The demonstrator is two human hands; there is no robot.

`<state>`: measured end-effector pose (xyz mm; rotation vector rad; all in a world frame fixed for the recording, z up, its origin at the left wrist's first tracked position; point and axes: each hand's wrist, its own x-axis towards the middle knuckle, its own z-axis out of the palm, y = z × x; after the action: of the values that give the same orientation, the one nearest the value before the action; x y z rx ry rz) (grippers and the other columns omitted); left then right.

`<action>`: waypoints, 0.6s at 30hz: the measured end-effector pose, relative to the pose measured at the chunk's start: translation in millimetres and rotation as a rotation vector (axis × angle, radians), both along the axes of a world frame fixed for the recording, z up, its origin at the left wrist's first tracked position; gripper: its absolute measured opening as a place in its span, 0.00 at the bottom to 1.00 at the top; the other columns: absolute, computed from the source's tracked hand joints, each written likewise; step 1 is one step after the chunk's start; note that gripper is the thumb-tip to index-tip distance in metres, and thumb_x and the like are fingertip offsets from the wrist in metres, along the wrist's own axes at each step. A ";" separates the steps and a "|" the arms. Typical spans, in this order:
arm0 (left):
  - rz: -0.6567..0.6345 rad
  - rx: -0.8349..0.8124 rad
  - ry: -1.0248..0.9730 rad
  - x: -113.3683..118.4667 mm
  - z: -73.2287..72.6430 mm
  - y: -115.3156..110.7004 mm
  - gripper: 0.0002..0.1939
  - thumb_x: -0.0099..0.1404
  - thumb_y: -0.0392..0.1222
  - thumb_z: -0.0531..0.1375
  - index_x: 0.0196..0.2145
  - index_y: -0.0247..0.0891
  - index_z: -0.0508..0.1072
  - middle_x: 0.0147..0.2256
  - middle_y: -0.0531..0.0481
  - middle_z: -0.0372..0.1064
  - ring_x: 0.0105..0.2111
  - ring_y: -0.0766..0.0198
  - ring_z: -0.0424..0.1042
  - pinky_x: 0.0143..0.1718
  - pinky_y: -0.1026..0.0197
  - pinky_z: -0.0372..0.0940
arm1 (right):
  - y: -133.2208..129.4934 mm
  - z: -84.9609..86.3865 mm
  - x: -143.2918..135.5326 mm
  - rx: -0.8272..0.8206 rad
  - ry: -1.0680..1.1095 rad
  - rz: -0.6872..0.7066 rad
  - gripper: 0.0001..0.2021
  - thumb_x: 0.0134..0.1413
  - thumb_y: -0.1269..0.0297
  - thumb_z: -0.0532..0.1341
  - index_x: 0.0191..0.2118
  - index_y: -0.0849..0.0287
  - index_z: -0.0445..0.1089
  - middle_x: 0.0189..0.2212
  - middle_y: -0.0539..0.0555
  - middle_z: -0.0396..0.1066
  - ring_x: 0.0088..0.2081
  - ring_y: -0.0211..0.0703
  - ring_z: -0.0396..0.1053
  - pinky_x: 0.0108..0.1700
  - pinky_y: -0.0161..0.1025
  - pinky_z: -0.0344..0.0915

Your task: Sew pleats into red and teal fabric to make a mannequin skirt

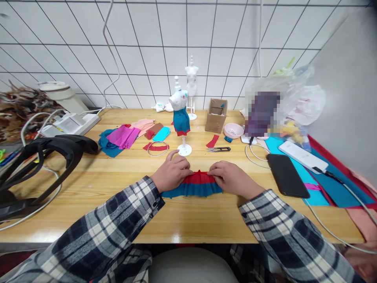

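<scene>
A gathered strip of crepe paper or thin fabric, red along its far edge and teal below (194, 190), lies on the table in front of me. My left hand (172, 171) pinches its red edge near the left end, with the index finger raised. At the right, my right hand (231, 177) pinches the same edge between thumb and fingers. A small red fold stands up between the two hands. Just beyond them is a small white dress form (179, 100) on a round base, wearing a teal skirt (181, 121) with a red hem.
Thread snips (219, 149), a red scrap (212, 141), a pink bowl (233, 130) and a cardboard box (216, 116) sit behind my right hand. A metal ring (158, 154) and coloured pieces (125, 135) lie left. A phone (287, 175) and cables are right; a black headset (44, 169) is far left.
</scene>
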<state>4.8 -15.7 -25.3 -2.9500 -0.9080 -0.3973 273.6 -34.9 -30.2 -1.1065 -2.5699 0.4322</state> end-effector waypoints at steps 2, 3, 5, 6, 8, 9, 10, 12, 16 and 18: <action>-0.027 0.013 0.032 1.3 -0.3 -0.3 0.14 0.69 0.37 0.53 0.43 0.46 0.77 0.36 0.49 0.72 0.43 0.59 0.66 0.62 0.43 0.44 | -1.2 3.2 0.9 0.007 -0.002 0.004 0.16 0.56 0.74 0.55 0.43 0.55 0.79 0.41 0.57 0.75 0.44 0.48 0.70 0.47 0.46 0.67; -0.033 0.021 0.045 2.0 -0.6 -0.3 0.14 0.69 0.37 0.53 0.44 0.45 0.77 0.35 0.49 0.72 0.43 0.59 0.66 0.62 0.44 0.45 | -1.6 5.0 1.5 0.011 -0.007 0.008 0.16 0.57 0.73 0.55 0.43 0.54 0.79 0.41 0.57 0.75 0.44 0.48 0.70 0.47 0.46 0.66; -0.035 0.028 0.065 3.1 -1.1 -0.2 0.15 0.70 0.37 0.52 0.48 0.45 0.76 0.35 0.49 0.72 0.43 0.58 0.66 0.62 0.45 0.45 | -2.1 8.5 2.9 0.026 -0.029 0.018 0.15 0.59 0.70 0.55 0.43 0.53 0.79 0.42 0.57 0.75 0.45 0.50 0.69 0.47 0.47 0.65; -0.033 0.023 0.070 3.5 -1.2 0.0 0.16 0.70 0.37 0.52 0.49 0.44 0.75 0.35 0.48 0.72 0.43 0.58 0.65 0.61 0.45 0.46 | -2.1 9.7 3.7 0.033 -0.045 0.025 0.14 0.60 0.68 0.55 0.43 0.52 0.79 0.42 0.57 0.75 0.46 0.50 0.69 0.48 0.48 0.65; -0.031 0.001 0.072 4.0 -1.1 0.4 0.17 0.68 0.36 0.53 0.51 0.44 0.74 0.36 0.47 0.71 0.42 0.57 0.65 0.60 0.45 0.48 | -1.7 10.3 5.6 0.038 -0.067 0.034 0.14 0.62 0.66 0.55 0.44 0.51 0.79 0.44 0.57 0.75 0.47 0.51 0.68 0.48 0.49 0.64; -0.032 -0.009 0.073 4.1 -0.9 0.6 0.18 0.68 0.36 0.53 0.52 0.44 0.73 0.36 0.47 0.71 0.42 0.57 0.65 0.60 0.46 0.49 | -1.2 9.4 6.6 0.034 -0.063 0.034 0.14 0.62 0.66 0.56 0.44 0.50 0.79 0.45 0.56 0.74 0.47 0.51 0.68 0.49 0.49 0.64; -0.033 -0.018 0.077 4.1 -0.6 0.8 0.19 0.68 0.35 0.53 0.54 0.45 0.72 0.37 0.47 0.71 0.43 0.57 0.64 0.59 0.46 0.49 | -0.6 7.8 7.7 0.028 -0.047 0.032 0.15 0.61 0.67 0.56 0.45 0.50 0.79 0.46 0.56 0.74 0.47 0.50 0.69 0.49 0.48 0.64; -0.040 -0.019 0.093 3.9 0.1 1.0 0.21 0.68 0.35 0.53 0.57 0.47 0.70 0.37 0.47 0.70 0.43 0.57 0.64 0.60 0.46 0.48 | 1.4 2.7 9.8 0.012 0.014 0.021 0.15 0.60 0.69 0.56 0.46 0.50 0.78 0.46 0.55 0.74 0.47 0.48 0.69 0.50 0.47 0.65; -0.056 -0.003 0.129 4.0 0.7 0.7 0.20 0.70 0.37 0.52 0.55 0.54 0.71 0.37 0.49 0.68 0.42 0.58 0.63 0.61 0.44 0.45 | 7.4 -8.6 14.4 -0.011 0.113 -0.025 0.16 0.57 0.72 0.57 0.45 0.51 0.78 0.44 0.53 0.76 0.46 0.45 0.70 0.51 0.45 0.65; -0.067 0.007 0.135 4.4 0.8 0.4 0.19 0.70 0.37 0.53 0.54 0.55 0.72 0.37 0.49 0.68 0.42 0.58 0.63 0.61 0.43 0.44 | 10.4 -12.3 16.4 -0.014 0.122 -0.051 0.15 0.56 0.72 0.58 0.45 0.52 0.78 0.44 0.53 0.76 0.46 0.45 0.70 0.51 0.45 0.65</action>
<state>9.3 -15.3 -24.6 -2.9641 -0.7925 -0.1999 290.0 -24.5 -42.5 -1.1124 -2.4308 0.4906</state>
